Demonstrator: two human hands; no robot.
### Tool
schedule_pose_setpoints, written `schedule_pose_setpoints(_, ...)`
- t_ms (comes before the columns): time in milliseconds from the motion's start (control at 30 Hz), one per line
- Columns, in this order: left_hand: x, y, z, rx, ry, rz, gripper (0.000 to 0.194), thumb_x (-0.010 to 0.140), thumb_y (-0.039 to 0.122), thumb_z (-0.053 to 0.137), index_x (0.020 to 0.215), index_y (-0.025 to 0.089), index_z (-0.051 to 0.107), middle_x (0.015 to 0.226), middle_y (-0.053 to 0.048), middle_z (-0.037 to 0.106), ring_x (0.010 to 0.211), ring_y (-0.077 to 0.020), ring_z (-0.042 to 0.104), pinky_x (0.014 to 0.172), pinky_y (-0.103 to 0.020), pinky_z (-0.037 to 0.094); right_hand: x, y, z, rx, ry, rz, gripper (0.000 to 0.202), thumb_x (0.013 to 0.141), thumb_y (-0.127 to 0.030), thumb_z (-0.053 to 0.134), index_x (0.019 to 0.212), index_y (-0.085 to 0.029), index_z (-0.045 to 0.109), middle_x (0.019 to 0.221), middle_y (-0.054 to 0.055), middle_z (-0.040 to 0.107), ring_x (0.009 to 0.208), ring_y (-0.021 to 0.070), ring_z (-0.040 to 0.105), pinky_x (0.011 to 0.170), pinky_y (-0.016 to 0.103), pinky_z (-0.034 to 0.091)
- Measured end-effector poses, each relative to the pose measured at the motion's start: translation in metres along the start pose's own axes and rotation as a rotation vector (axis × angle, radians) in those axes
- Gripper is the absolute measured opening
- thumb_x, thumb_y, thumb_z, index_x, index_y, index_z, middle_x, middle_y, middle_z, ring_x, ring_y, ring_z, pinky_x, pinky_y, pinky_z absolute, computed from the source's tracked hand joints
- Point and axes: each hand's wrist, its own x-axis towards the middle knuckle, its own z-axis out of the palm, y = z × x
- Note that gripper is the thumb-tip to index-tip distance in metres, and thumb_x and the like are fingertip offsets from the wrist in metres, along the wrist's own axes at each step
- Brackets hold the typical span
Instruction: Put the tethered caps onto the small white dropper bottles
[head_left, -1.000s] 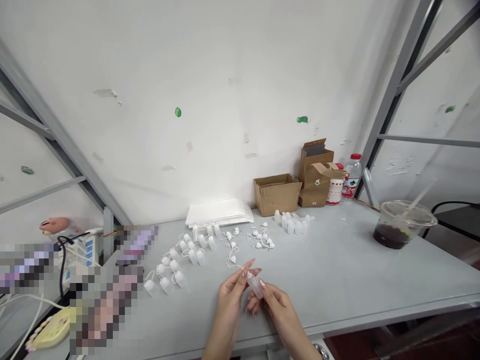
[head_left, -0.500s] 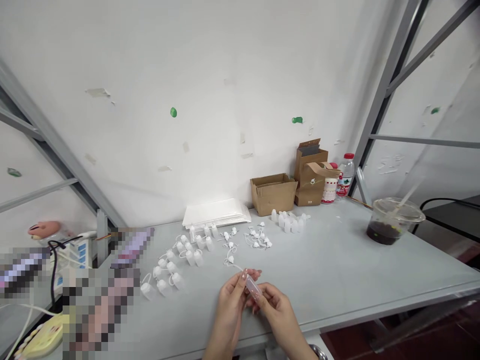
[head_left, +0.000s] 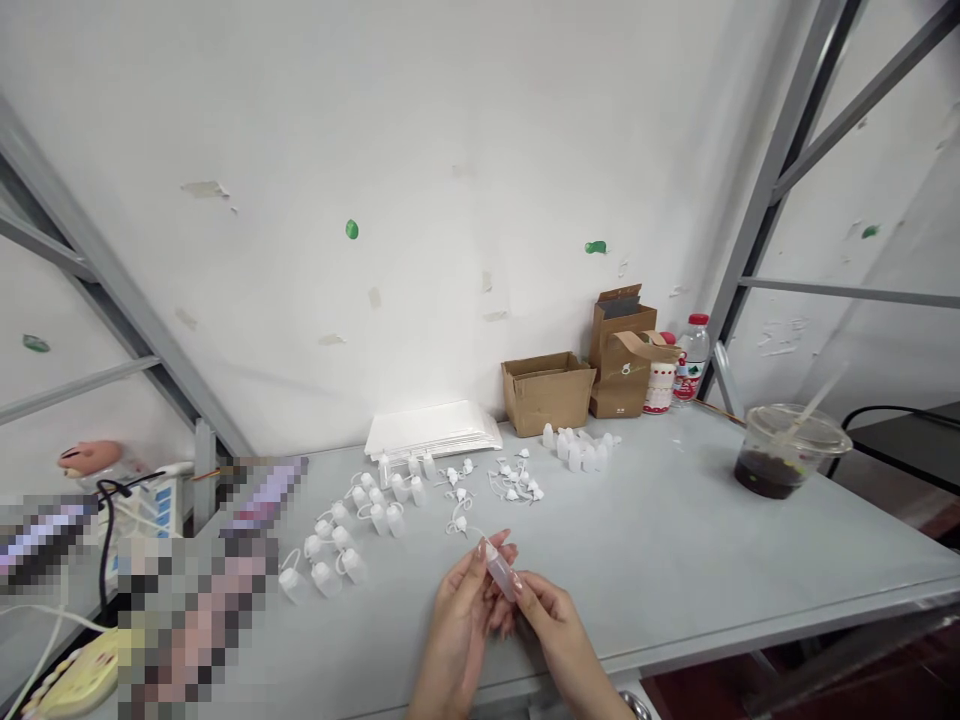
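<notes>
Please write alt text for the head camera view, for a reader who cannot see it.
Both hands, left hand and right hand, hold one small clear plastic bottle over a grey table. Behind it lie rows of small white bottles, loose caps, an open cardboard box and a plastic cup of dark liquid.

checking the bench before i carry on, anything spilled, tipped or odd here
Nothing looks spilled or broken. Both hands, left hand and right hand, hold one small clear bottle tilted between them. The small white bottles lie loosely scattered, and the plastic cup of dark liquid stands upright.
</notes>
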Motion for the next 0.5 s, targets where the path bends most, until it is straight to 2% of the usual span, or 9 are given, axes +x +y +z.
schedule_pose_setpoints(100,0.0014,-0.0001,-0.0028,0.021,0.048,0.041,0.035,0.064,0.039,0.070,0.088,0.014,0.070,0.095,-0.015,0.068,0.086,-0.0217,0.061,0.058,-0.024,0.043,0.0007,-0.0002,0.0010,0.004,0.042,0.010,0.033,0.073,-0.046,0.061,0.084,-0.015,0.066,0.064,0.003,0.064,0.056,0.0145,0.053,0.057,0.027,0.042)
schedule_pose_setpoints(167,0.0015,-0.0019,-0.0026,0.046,0.056,0.063,0.033,0.062,0.038,0.071,0.084,0.014,0.070,0.093,-0.014,0.069,0.083,-0.0211,0.061,0.059,-0.024,0.043,0.0004,-0.0011,0.0016,0.018,0.059,0.022,0.031,0.070,-0.044,0.065,0.082,-0.015,0.066,0.064,0.002,0.064,0.057,0.0140,0.053,0.056,0.025,0.041)
schedule_pose_setpoints(333,-0.0005,-0.0063,-0.0013,0.051,-0.006,0.083,0.029,0.062,0.034,0.072,0.082,0.014,0.069,0.090,-0.012,0.067,0.075,-0.0181,0.060,0.057,-0.024,0.041,-0.0023,-0.0042,0.0019,0.028,0.091,0.022,0.030,0.069,-0.044,0.066,0.074,-0.014,0.065,0.059,0.001,0.062,0.054,0.0125,0.052,0.055,0.024,0.041)
schedule_pose_setpoints(500,-0.0036,-0.0067,-0.0022,-0.030,-0.059,0.032,0.023,0.066,0.030,0.070,0.083,0.015,0.067,0.088,-0.007,0.064,0.073,-0.0143,0.057,0.055,-0.022,0.039,-0.0033,-0.0029,0.0000,0.042,0.067,0.025,0.032,0.069,-0.046,0.066,0.069,-0.013,0.064,0.057,0.001,0.061,0.051,0.0119,0.052,0.052,0.024,0.041)
